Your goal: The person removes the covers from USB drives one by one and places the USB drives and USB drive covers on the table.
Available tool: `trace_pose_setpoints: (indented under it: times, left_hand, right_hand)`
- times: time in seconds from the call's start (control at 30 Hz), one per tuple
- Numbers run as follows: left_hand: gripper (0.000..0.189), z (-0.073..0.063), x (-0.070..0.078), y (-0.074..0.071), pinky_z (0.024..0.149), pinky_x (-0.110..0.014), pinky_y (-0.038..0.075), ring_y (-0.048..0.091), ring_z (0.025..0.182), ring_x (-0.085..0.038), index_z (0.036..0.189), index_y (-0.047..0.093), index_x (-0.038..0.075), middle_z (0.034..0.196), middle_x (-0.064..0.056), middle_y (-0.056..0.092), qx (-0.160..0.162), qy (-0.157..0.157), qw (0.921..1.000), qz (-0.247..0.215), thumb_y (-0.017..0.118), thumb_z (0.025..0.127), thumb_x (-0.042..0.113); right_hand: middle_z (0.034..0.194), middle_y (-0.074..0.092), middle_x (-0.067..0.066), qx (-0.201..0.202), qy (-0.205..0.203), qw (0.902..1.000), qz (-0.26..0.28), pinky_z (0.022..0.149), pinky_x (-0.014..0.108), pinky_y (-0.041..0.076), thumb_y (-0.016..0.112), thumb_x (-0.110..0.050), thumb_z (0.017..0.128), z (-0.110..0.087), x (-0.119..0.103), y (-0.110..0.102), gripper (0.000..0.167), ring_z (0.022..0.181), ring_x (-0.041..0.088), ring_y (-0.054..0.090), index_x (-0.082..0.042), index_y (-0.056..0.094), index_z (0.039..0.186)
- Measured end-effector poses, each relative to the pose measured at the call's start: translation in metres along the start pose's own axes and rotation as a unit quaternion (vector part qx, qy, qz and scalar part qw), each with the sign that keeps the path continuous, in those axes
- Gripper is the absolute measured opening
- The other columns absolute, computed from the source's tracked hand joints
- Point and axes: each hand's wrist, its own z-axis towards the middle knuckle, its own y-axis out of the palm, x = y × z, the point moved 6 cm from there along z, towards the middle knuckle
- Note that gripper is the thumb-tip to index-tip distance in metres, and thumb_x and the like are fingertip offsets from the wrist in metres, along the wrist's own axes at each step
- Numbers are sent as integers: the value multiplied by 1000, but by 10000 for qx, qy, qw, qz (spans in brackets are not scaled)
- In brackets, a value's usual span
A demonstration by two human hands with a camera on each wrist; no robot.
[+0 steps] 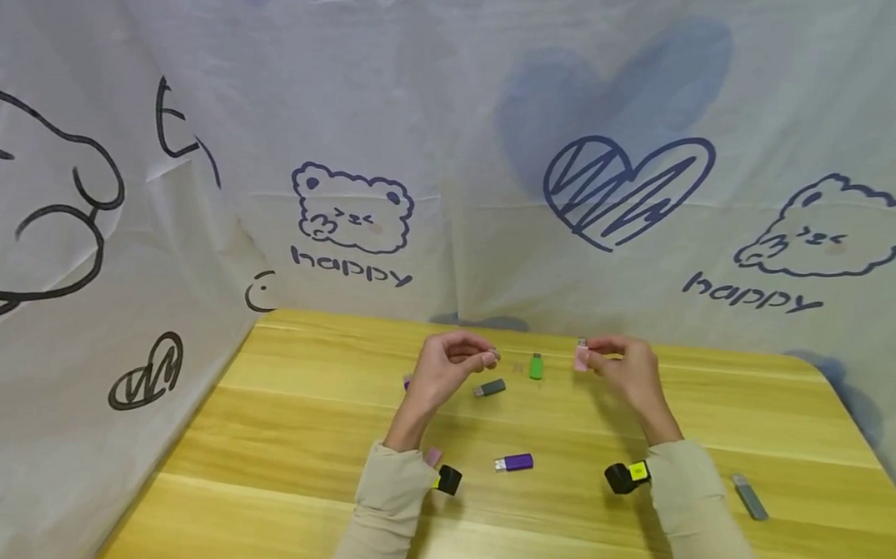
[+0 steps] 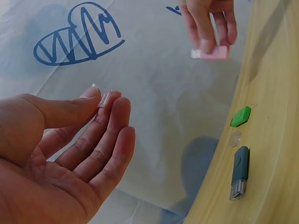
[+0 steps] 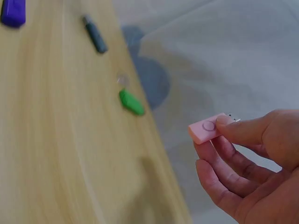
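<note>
Between thumb and forefinger, my left hand (image 2: 79,144) pinches a small clear plastic cap (image 2: 104,99). My right hand (image 1: 627,372) holds a pink USB stick (image 3: 205,129) by thumb and fingers, its metal plug bare and pointing up in the head view. Both hands are raised over the far part of the table, apart from each other. Between them on the tabletop lie a green USB stick (image 1: 537,367) and a grey USB stick (image 1: 492,387), which has a clear cap on its plug. Another clear cap (image 2: 235,139) lies beside the green one.
On the wooden table (image 1: 283,439), a purple USB stick (image 1: 518,462) lies nearer me and a grey one (image 1: 750,498) far right. A pink piece (image 1: 433,456) and a purple piece (image 1: 407,382) show partly behind my left arm. A printed cloth (image 1: 479,256) hangs behind.
</note>
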Motion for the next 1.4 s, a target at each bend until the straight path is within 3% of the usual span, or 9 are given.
trace_pose_setpoints:
  times: [0.13, 0.33, 0.5, 0.63, 0.9, 1.1, 1.27, 1.4]
  left_hand:
    - [9, 0, -1, 1, 81, -35, 61, 75, 90, -33, 102, 74, -3, 97, -15, 77, -18, -22, 10000, 22, 73, 94, 2]
    - [10, 1, -3, 2, 87, -53, 59, 75, 89, -31, 102, 74, -4, 98, -17, 76, -52, 53, 10000, -30, 73, 94, 1]
    - [9, 1, -6, 2, 85, -46, 60, 75, 89, -30, 102, 74, -4, 97, -17, 76, -74, -44, 10000, -51, 73, 94, 1]
    - [8, 1, -6, 1, 81, -36, 61, 75, 88, -29, 101, 74, -3, 97, -16, 77, -62, -52, 10000, 9, 73, 94, 1]
    - [8, 1, -6, 1, 79, -32, 61, 75, 87, -27, 100, 75, -1, 97, -13, 77, -93, -91, 9995, 283, 74, 94, 3]
    - [7, 1, -4, 1, 83, -40, 61, 75, 89, -29, 100, 75, 0, 97, -13, 77, -121, -69, 9990, 423, 74, 94, 3]
    - [7, 0, -5, 1, 85, -47, 60, 75, 87, -28, 100, 75, 0, 97, -13, 77, -121, -61, 9989, 440, 74, 94, 2]
    - [8, 1, -5, 1, 85, -45, 60, 75, 87, -26, 101, 75, -2, 97, -15, 77, -130, -15, 9991, 398, 73, 94, 2]
  right_hand:
    - [109, 72, 27, -173, 500, 9986, 74, 77, 38, 62, 73, -9, 96, 11, 14, 5, 25, 92, 35, 72, 9, 73, 113]
    - [94, 76, 20, -252, 947, 9946, -342, 65, 27, 58, 80, -14, 91, 22, 28, 10, 27, 79, 27, 73, 8, 75, 106]
    - [82, 76, 12, -311, 1065, 9906, -800, 77, 37, 56, 83, -19, 88, 25, 37, 14, 28, 78, 27, 72, 6, 77, 101]
    - [78, 76, 11, -426, 1188, 9889, -778, 85, 45, 56, 82, -18, 88, 26, 40, 16, 28, 75, 24, 73, 6, 77, 101]
    - [82, 75, 13, -492, 1066, 9837, -1364, 73, 39, 54, 81, -20, 87, 27, 33, 16, 26, 78, 26, 68, 4, 77, 94]
    - [87, 73, 17, -379, 1014, 9827, -1506, 70, 43, 53, 81, -19, 86, 27, 30, 17, 21, 80, 32, 64, 1, 75, 87]
    - [86, 72, 16, -296, 901, 9854, -1414, 68, 42, 53, 80, -18, 86, 23, 29, 17, 20, 79, 32, 64, 1, 74, 87]
    - [82, 72, 15, -215, 937, 9916, -860, 59, 34, 54, 76, -16, 91, 15, 26, 11, 22, 69, 25, 65, 5, 72, 96]
